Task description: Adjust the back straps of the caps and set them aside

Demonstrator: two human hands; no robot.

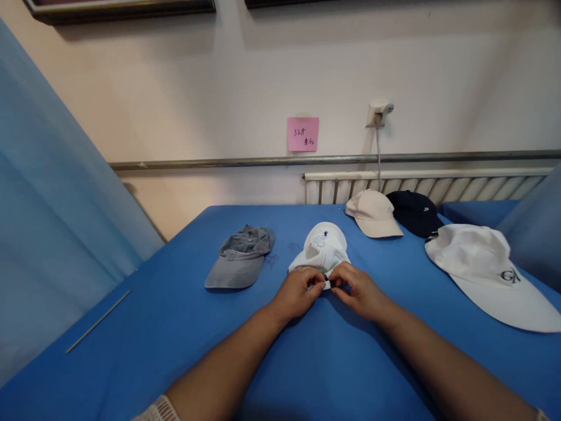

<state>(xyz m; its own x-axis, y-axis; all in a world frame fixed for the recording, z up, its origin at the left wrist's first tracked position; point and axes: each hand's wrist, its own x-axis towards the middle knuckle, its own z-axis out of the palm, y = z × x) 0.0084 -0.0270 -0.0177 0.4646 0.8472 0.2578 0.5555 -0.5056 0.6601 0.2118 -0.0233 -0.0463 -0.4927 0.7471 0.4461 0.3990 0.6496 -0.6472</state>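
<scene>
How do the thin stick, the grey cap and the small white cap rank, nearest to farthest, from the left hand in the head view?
From the left hand:
1. Small white cap: touching, its near edge at the fingertips.
2. Grey cap: apart, to the left and slightly forward.
3. Thin stick: far left, well past the grey cap.

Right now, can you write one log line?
left hand: pinching strap; right hand: pinching strap; middle white cap: brim facing away; gray cap: at left
</scene>
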